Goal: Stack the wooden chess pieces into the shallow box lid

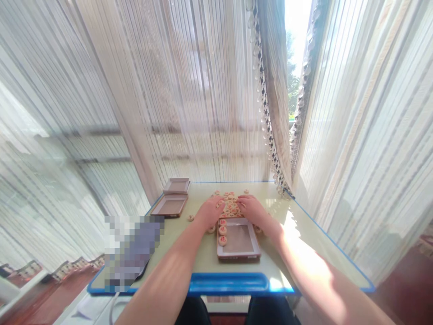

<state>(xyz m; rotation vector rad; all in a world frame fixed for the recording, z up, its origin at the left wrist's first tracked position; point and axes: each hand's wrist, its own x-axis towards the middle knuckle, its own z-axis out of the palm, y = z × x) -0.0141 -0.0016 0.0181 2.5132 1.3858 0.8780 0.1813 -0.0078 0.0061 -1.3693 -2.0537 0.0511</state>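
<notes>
My left hand (211,210) rests on the left side of a loose heap of round xiangqi pieces (232,208), its fingers stretched over them. From the right, my right hand (251,209) reaches to the same heap with its fingers extended and touching pieces. The pieces are pale discs, several with red characters face up. Just in front of the heap, between my forearms, lies a shallow open box (238,239). Three red-marked pieces (222,230) stand in a column along its left wall. A few pieces under my fingers are hidden.
Two more shallow box parts, a nearer one (170,206) and a farther one (176,186), lie at the table's back left. A pixelated dark object (135,250) is at the front left. The table (314,262) has a blue rim and handle. String curtains (209,90) hang behind it.
</notes>
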